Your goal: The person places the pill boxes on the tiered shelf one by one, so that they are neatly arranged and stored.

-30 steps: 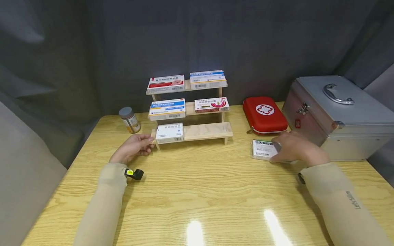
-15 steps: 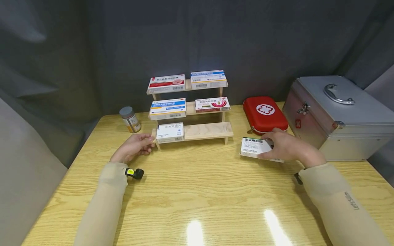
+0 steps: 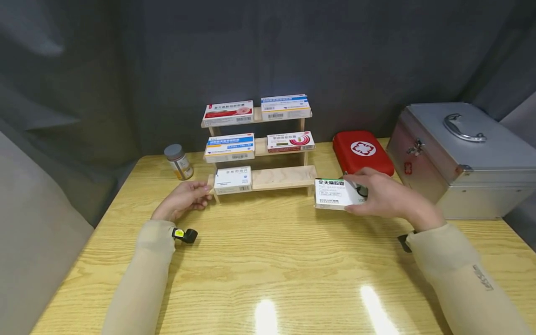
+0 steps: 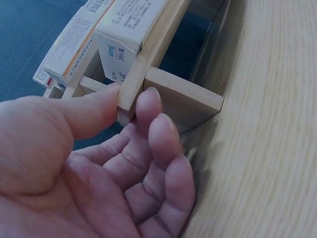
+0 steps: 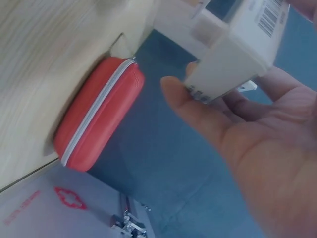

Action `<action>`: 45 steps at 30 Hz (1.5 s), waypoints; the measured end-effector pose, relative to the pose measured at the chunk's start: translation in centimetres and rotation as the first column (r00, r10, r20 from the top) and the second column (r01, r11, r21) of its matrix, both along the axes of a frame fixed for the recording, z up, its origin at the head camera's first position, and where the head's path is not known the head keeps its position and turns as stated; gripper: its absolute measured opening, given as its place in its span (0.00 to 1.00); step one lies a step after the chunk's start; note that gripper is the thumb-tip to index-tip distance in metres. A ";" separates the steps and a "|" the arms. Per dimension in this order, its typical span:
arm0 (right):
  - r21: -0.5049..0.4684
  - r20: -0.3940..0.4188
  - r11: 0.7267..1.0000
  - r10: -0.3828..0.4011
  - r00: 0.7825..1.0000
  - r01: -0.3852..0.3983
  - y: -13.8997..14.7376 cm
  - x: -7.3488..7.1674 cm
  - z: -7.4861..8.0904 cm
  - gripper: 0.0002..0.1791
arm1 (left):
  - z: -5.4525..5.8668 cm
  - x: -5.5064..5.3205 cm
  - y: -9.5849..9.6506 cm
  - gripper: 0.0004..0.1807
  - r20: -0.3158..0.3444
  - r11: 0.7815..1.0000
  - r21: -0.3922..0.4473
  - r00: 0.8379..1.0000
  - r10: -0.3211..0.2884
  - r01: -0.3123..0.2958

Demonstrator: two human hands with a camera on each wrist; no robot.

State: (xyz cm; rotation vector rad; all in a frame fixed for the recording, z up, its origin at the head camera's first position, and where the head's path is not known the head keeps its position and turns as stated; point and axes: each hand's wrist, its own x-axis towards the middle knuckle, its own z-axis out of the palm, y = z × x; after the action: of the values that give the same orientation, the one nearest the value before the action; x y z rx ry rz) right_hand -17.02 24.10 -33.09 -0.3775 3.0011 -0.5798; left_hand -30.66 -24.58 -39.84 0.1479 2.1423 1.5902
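Note:
My right hand (image 3: 387, 195) grips a white medicine box (image 3: 331, 193) with a green top edge by its right end. The box is in the air, just right of the bottom tier of a three-step wooden display rack (image 3: 284, 177). From the right wrist view, fingers and thumb hold the box (image 5: 230, 57) on opposite sides. My left hand (image 3: 184, 201) pinches the left end of the rack's bottom tier; in the left wrist view the thumb lies on the board's end and a fingertip beneath. Beside it on that tier lies a white medicine box (image 3: 232, 180).
Red and blue medicine boxes, such as a red-white one (image 3: 228, 113), lie on the upper tiers. Left of the rack stands a grey-capped bottle (image 3: 179, 162). A red zippered first-aid case (image 3: 362, 151) and a silver metal case (image 3: 465, 158) stand at the right.
My right hand has lifted the white medicine box off the table and carried it left, towards the rack's bottom tier. My left hand has kept its hold on the rack.

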 end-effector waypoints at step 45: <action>-0.185 -0.049 0.983 -0.006 0.999 -0.004 -7.3 -8.6 -4.0 0.46 | 0.3 -0.1 0.2 0.21 0.041 0.999 0.022 0.998 0.041 -0.041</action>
State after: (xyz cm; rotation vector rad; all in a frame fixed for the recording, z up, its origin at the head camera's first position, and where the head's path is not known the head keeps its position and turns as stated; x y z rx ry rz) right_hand -25.59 16.75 -37.11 -0.4063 3.0022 -0.8665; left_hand -30.72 -24.34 -39.50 0.0790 2.1097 1.6273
